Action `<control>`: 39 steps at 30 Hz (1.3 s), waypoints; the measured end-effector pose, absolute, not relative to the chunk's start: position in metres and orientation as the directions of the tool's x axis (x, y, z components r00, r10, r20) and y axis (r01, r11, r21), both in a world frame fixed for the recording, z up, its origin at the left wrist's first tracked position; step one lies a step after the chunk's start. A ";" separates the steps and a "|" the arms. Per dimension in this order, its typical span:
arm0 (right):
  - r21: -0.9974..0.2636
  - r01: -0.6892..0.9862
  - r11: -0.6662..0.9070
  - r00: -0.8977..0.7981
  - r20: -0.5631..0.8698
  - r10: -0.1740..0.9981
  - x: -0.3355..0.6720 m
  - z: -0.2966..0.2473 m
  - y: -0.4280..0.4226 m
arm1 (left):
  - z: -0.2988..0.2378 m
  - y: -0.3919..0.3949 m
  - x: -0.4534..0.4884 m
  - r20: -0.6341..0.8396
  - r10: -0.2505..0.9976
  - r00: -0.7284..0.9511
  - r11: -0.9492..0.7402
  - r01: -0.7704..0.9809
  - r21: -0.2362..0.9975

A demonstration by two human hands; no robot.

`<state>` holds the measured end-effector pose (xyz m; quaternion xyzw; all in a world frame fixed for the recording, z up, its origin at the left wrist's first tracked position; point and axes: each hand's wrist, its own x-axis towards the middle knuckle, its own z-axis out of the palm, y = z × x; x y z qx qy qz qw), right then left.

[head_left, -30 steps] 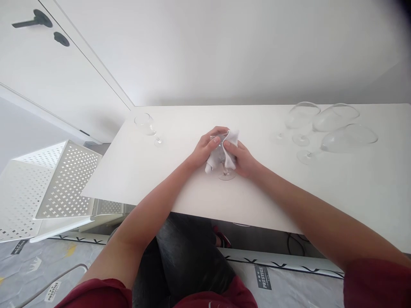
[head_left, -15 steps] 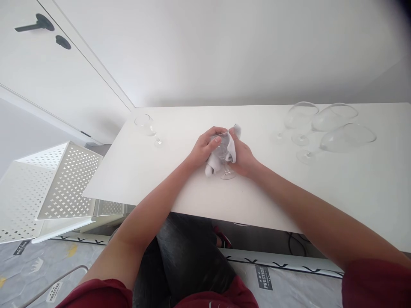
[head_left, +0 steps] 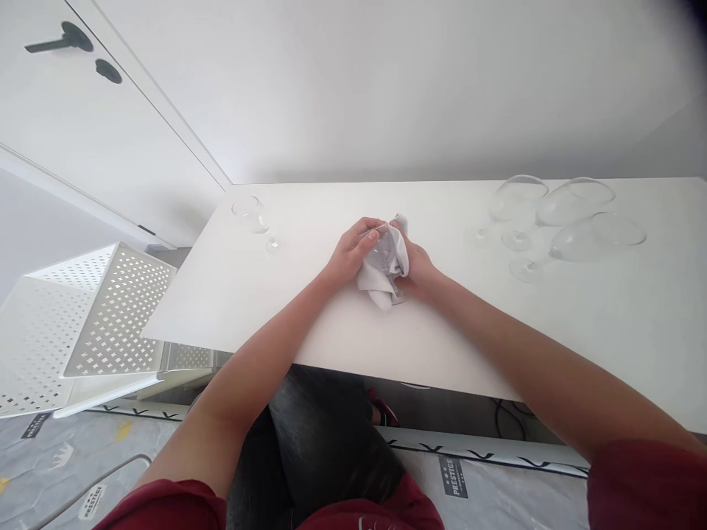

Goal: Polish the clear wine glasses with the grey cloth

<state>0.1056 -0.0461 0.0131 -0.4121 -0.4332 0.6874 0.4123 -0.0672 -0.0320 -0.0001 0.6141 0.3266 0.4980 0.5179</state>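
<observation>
A clear stemmed glass (head_left: pixel 380 250) stands near the middle of the white table (head_left: pixel 309 309). My left hand (head_left: pixel 349 258) is wrapped round the left side of its bowl. My right hand (head_left: pixel 418 266) presses a white cloth (head_left: pixel 381 283) against the right side of the bowl. The cloth hangs down over the stem and foot, which are hidden. Both hands are closed.
A small stemmed glass (head_left: pixel 252 217) stands at the table's far left. Three larger wine glasses (head_left: pixel 574 221) cluster at the far right. A white perforated metal rack (head_left: pixel 82 316) sits left of the table, below a white door with a dark handle (head_left: pixel 60 37).
The cloth has slid down and round the glass; it now covers the stem and foot, which showed before. My right hand has shifted slightly with it. My left hand keeps its hold.
</observation>
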 end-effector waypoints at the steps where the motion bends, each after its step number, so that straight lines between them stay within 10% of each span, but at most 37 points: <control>1: -0.928 -0.209 -0.309 -0.355 -0.223 0.908 0.106 0.012 -0.046 | 0.000 -0.031 -0.067 0.274 0.929 0.247 -0.248 -0.134 0.960; 9: -0.994 -0.022 -0.104 -0.476 -0.081 0.876 0.103 0.005 -0.049 | 0.006 -0.030 -0.069 0.256 0.966 0.044 -0.249 -0.112 0.962; 16: -0.879 -0.215 -0.426 -0.643 -0.202 0.739 0.109 0.010 -0.052 | 0.011 -0.034 -0.066 0.179 0.953 0.243 -0.081 -0.365 0.928; 23: -0.941 -0.231 -0.247 -0.439 -0.126 0.890 0.103 0.003 -0.052 | 0.005 -0.027 -0.066 0.246 0.964 0.098 -0.225 -0.187 0.956; 29: -0.860 -0.308 -0.408 -0.487 -0.226 0.844 0.107 0.012 -0.049 | 0.006 -0.025 -0.068 0.258 0.966 0.030 -0.246 -0.207 0.947; 39: -0.991 -0.111 0.073 -0.260 0.100 0.960 0.108 0.011 -0.048 | 0.010 -0.022 -0.072 0.223 0.973 -0.067 -0.233 -0.233 0.944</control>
